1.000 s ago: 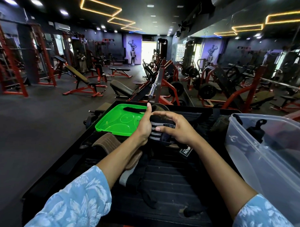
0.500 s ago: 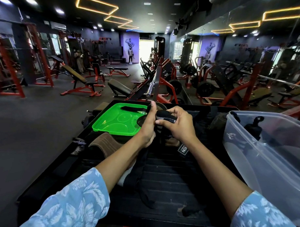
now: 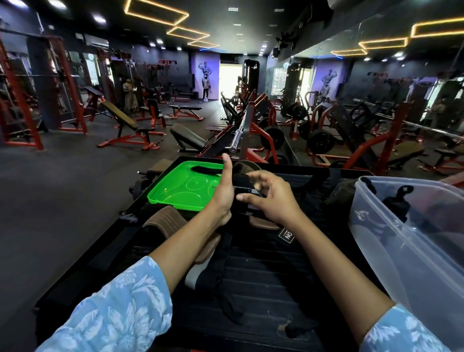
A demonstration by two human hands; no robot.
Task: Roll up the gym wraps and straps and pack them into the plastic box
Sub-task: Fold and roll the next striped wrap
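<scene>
The left hand (image 3: 223, 195) and the right hand (image 3: 270, 201) both hold a black wrap (image 3: 245, 188) over the dark counter (image 3: 269, 269), the left thumb pointing up. The green lid (image 3: 180, 190) lies just left; the clear plastic box (image 3: 417, 250) stands right.

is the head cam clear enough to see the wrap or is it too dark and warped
Head view: dim gym; bright doorway blown out; wide-angle bending at edges; black wrap between left hand and right hand merges with dark tray; plastic box shows soft glare.
</scene>
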